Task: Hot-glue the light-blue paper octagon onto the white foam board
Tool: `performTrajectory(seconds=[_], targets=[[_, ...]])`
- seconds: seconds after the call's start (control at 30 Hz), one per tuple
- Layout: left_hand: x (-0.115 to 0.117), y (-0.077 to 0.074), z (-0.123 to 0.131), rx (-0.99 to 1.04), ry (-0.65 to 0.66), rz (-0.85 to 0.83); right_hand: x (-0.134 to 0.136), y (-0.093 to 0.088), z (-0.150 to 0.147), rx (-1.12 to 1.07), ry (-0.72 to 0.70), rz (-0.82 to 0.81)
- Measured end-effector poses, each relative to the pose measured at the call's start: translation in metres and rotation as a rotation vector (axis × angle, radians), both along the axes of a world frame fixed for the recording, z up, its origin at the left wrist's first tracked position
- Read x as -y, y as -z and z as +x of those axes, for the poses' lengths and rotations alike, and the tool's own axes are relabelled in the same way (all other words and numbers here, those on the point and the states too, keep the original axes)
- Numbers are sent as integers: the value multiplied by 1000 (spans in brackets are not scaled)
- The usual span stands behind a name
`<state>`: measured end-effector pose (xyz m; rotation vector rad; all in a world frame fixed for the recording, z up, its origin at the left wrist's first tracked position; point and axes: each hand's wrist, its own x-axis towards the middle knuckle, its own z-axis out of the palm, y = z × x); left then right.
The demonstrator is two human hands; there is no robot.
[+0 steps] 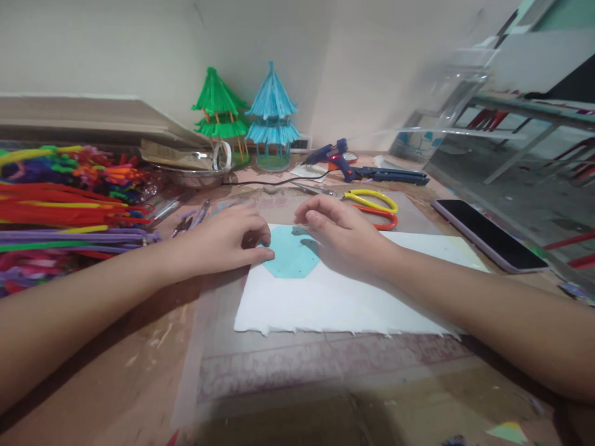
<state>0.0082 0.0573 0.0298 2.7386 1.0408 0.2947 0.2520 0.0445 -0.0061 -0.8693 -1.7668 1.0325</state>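
A light-blue octagonal piece (292, 254) with small dark dots near its edges lies flat on a sheet of white paper (353, 303). My left hand (232, 238) is at its left edge, the thumb tip over the border and the fingers loosely curved with a gap between. On the other side, my right hand (344, 232) rests by the right edge, fingers bent and thumb slightly apart. Nothing shows within either grasp. Behind my right hand lie scissors (379, 201) with one yellow and one orange handle loop, partly covered by the hand.
Bundles of coloured pipe cleaners (60, 210) fill the left side. Green (218, 114) and blue (272, 114) pagoda models stand by the wall. A blue glue gun (332, 155), a metal bowl (195, 176) and pliers (190, 220) lie around. A phone (488, 235) sits at right.
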Motion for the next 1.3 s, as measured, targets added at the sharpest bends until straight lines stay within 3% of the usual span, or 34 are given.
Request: performTrajectory(seconds=[0.5, 0.77, 0.9, 1.1, 1.3], targets=[[16, 5, 10, -55, -42, 22, 1, -3, 0, 83, 15, 24], [9, -6, 7, -17, -140, -88, 2, -8, 1, 158, 32, 90], [-5, -9, -4, -3, -217, 82, 1, -12, 3, 262, 46, 147], [-5, -4, -5, -89, -123, 48, -6, 0, 4, 327, 14, 97], [-1, 8, -3, -18, -25, 47, -9, 4, 5, 365, -30, 102]])
